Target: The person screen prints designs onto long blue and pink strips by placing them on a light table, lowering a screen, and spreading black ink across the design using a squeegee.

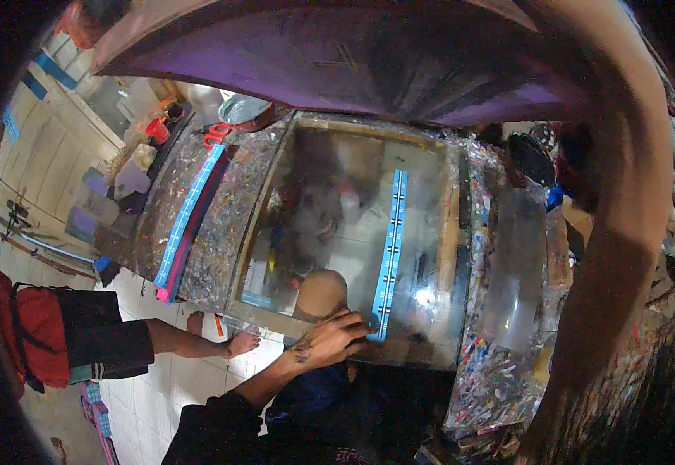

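Note:
My left hand (pixel 329 339) is at the near edge of a framed glass panel (pixel 337 271), its fingertips pinched at the lower end of a light blue strip (pixel 390 248) with black and white marks. That strip lies lengthwise on the glass. My right forearm (pixel 632 155) rises along the right side of the view, and its hand is cut off at the top. Above the glass, a large dark purple framed panel (pixel 337 77) stands tilted up near that arm; whether my right hand touches it cannot be seen.
Left of the glass, more blue strips (pixel 190 217) lie beside a dark red one on the paint-spattered table (pixel 233 209). Red-handled scissors (pixel 216 135) and a round tub (pixel 244 112) sit at its far end. Another person (pixel 82 333) stands at the left. A box (pixel 577 225) is at the right.

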### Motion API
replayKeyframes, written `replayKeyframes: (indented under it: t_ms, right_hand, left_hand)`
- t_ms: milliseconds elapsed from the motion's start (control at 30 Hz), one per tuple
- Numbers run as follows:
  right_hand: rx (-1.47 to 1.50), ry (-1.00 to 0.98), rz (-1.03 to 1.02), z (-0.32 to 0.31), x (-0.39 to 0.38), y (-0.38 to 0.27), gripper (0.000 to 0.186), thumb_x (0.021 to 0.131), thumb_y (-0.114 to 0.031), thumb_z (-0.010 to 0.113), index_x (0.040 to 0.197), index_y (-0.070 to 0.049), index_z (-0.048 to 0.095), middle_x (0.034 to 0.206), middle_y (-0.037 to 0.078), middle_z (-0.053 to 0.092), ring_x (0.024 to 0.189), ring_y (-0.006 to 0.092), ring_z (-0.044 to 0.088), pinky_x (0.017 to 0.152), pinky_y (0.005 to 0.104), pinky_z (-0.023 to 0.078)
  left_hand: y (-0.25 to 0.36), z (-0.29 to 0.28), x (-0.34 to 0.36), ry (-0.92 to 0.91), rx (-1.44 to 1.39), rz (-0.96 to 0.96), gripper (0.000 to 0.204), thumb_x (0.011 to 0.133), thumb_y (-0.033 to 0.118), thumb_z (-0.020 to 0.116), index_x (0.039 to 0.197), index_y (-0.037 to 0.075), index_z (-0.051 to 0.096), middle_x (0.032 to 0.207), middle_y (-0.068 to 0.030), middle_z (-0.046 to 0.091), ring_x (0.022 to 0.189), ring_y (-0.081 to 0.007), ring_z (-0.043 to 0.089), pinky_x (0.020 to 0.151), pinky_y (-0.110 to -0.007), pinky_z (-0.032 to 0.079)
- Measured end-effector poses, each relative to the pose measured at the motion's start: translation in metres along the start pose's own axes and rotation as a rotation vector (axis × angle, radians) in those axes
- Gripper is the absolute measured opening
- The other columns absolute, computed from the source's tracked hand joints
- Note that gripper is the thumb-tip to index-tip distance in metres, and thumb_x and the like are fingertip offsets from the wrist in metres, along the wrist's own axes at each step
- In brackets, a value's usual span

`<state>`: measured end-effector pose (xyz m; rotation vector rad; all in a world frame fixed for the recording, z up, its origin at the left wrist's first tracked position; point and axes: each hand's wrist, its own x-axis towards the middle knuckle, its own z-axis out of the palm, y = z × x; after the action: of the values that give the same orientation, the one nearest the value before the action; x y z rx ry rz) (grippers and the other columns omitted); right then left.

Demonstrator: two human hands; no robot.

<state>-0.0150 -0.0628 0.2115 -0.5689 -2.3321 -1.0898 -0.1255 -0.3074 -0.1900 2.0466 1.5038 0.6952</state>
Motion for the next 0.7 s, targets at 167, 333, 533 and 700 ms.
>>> replayKeyframes:
  t_ms: [167, 333, 533, 700]
  right_hand:
    - [0.127, -0.039, 0.027, 0.001, 0.024, 0.017, 0.037, 0.102, -0.018, 0.05, 0.134, -0.019, 0.068, 0.103, 0.026, 0.069, 0.096, 0.0373, 0.07, 0.086, 0.0452, 0.055]
    - [0.159, -0.089, 0.023, 0.036, 0.041, 0.081, 0.045, 0.099, -0.016, 0.051, 0.142, -0.02, 0.062, 0.11, 0.026, 0.068, 0.1, 0.0384, 0.068, 0.091, 0.0437, 0.052]
    - [0.584, -0.217, 0.332, 0.089, 0.059, 0.099, 0.041, 0.101, -0.019, 0.048, 0.14, -0.014, 0.063, 0.123, 0.02, 0.063, 0.117, 0.0326, 0.06, 0.105, 0.0374, 0.043]
    - [0.504, -0.179, 0.249, 0.113, 0.066, 0.177, 0.039, 0.102, -0.029, 0.05, 0.133, -0.009, 0.062, 0.121, 0.02, 0.064, 0.114, 0.0317, 0.059, 0.099, 0.0407, 0.043]
  left_hand:
    - [-0.041, 0.051, -0.017, 0.091, 0.126, 0.084, 0.027, 0.093, 0.02, 0.069, 0.118, 0.012, 0.073, 0.105, -0.0082, 0.069, 0.104, -0.0309, 0.068, 0.093, -0.043, 0.055]
    - [-0.043, 0.008, -0.003, 0.376, -0.148, 0.047, 0.017, 0.096, 0.012, 0.06, 0.107, 0.003, 0.07, 0.105, -0.0189, 0.073, 0.093, -0.0387, 0.071, 0.078, -0.046, 0.057]
    - [-0.119, -0.129, -0.039, 0.573, -0.062, -0.436, 0.02, 0.084, 0.007, 0.063, 0.103, 0.003, 0.07, 0.091, -0.0191, 0.073, 0.085, -0.0359, 0.072, 0.075, -0.047, 0.055]
    - [-0.201, -0.212, 0.056, 0.596, 0.015, -0.221, 0.014, 0.077, 0.008, 0.066, 0.088, 0.004, 0.073, 0.083, -0.0176, 0.073, 0.084, -0.0336, 0.073, 0.076, -0.046, 0.055]
